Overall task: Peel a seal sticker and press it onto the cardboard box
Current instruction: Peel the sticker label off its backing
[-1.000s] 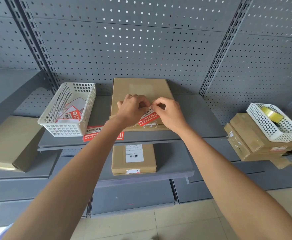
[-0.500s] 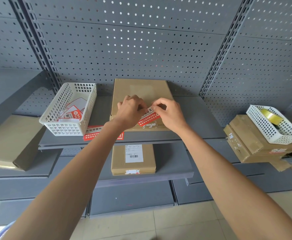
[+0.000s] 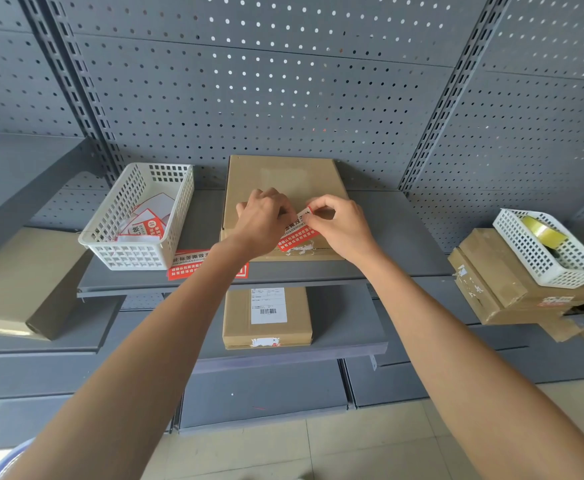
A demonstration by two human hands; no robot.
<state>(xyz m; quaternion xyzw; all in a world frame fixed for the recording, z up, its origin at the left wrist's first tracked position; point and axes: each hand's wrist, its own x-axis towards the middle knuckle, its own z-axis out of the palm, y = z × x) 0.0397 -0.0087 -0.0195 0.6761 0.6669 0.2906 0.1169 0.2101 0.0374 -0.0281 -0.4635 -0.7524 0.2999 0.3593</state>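
A flat brown cardboard box (image 3: pixel 283 174) lies on the grey shelf (image 3: pixel 387 230) against the pegboard. Over its near half, both hands hold a red and white seal sticker (image 3: pixel 297 233). My left hand (image 3: pixel 263 223) grips the sticker's left part with curled fingers and hides that end. My right hand (image 3: pixel 342 226) pinches the sticker's upper right corner between thumb and forefinger. Torn white paper residue (image 3: pixel 299 250) shows on the box just below the sticker.
A white basket (image 3: pixel 134 251) with more red and white stickers stands left of the box; another red sticker (image 3: pixel 186 263) lies on the shelf edge. A second labelled box (image 3: pixel 266 317) sits one shelf lower. At right, stacked cartons (image 3: pixel 505 292) carry a basket with a tape roll (image 3: pixel 543 233).
Both hands stay on the sticker over the box. The sticker's right corner has lifted slightly under my right hand's pinch; otherwise little has moved.
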